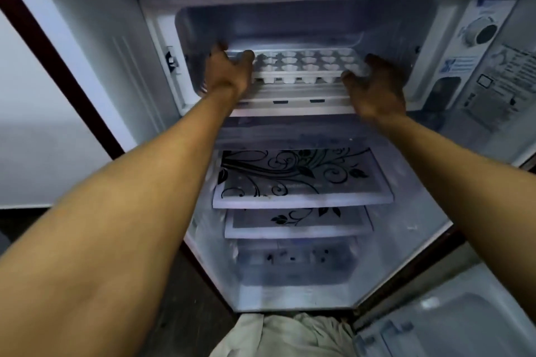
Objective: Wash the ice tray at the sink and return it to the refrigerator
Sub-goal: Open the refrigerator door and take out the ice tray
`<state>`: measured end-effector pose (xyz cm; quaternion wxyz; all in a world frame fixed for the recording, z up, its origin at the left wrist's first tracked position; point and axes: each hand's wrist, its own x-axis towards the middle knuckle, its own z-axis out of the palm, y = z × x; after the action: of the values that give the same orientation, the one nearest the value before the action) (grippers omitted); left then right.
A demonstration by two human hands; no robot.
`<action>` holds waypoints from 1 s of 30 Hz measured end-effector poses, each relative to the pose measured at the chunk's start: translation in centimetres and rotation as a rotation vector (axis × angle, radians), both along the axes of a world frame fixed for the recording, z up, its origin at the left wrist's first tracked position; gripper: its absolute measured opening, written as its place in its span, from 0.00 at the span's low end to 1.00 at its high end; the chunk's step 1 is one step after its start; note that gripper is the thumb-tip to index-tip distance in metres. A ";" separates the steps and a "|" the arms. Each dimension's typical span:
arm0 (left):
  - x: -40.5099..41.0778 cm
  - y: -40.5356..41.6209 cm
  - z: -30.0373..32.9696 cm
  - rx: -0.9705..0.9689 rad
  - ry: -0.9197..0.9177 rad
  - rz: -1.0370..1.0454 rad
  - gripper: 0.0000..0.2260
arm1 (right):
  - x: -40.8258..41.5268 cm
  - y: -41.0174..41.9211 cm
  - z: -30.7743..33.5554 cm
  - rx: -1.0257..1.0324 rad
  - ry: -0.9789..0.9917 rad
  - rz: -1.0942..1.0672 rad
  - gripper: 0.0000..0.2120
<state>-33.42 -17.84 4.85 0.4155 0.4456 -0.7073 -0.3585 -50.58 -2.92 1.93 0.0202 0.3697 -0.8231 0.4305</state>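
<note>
Head camera looks forward and down, seemingly close, into the open refrigerator (pixel 290 153)

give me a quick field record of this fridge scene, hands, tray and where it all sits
place: open refrigerator, freezer compartment at top
ice tray: white, level, on the freezer floor near the front
left hand: grips the tray's left end
right hand: fingers curled at the tray's right end
below: two floral-print shelves
right wall: thermostat dial
</note>
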 end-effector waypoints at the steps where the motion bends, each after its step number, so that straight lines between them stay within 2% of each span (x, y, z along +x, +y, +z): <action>1: -0.7 -0.9 -0.1 0.053 0.013 -0.017 0.25 | -0.8 -0.9 0.0 0.012 0.046 -0.017 0.27; 4: -1.5 -1.7 -0.1 0.124 -0.059 -0.060 0.32 | -1.9 -2.2 0.1 0.079 0.089 -0.034 0.33; 7: -2.3 -2.4 -0.8 0.124 -0.118 -0.091 0.33 | -2.9 -3.6 -0.2 0.185 0.084 -0.055 0.35; 9: -2.6 -2.3 -1.2 0.122 -0.154 -0.118 0.28 | -3.2 -4.0 -0.4 0.232 0.090 -0.066 0.34; 12: -3.1 -2.8 -1.3 0.128 -0.152 -0.110 0.12 | -3.6 -4.3 -0.2 0.231 0.048 -0.064 0.34; 13: -3.0 -3.0 -1.4 0.123 -0.124 -0.102 0.11 | -3.7 -4.4 -0.2 0.224 0.027 -0.054 0.33; 16: -2.6 -3.4 -1.6 0.113 -0.036 -0.092 0.13 | -3.5 -4.4 0.1 0.159 -0.048 0.000 0.32; 18: -2.2 -2.8 -1.7 0.125 -0.001 -0.084 0.18 | -3.1 -4.1 0.0 0.104 -0.091 0.028 0.31; 22: -1.0 -0.4 -1.8 0.121 -0.013 -0.048 0.26 | -1.7 -2.3 0.2 0.039 -0.138 0.062 0.33; 25: 0.5 2.0 -1.3 0.133 0.004 -0.044 0.31 | 0.3 0.1 1.3 -0.072 -0.168 0.086 0.26; 30: 4.9 7.8 -1.0 0.208 0.122 -0.050 0.27 | 5.1 5.9 1.6 -0.182 -0.238 0.127 0.21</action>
<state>-28.48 -10.03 3.89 0.4003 0.4459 -0.6506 -0.4664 -45.53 3.00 3.53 -0.0713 0.3641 -0.7522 0.5446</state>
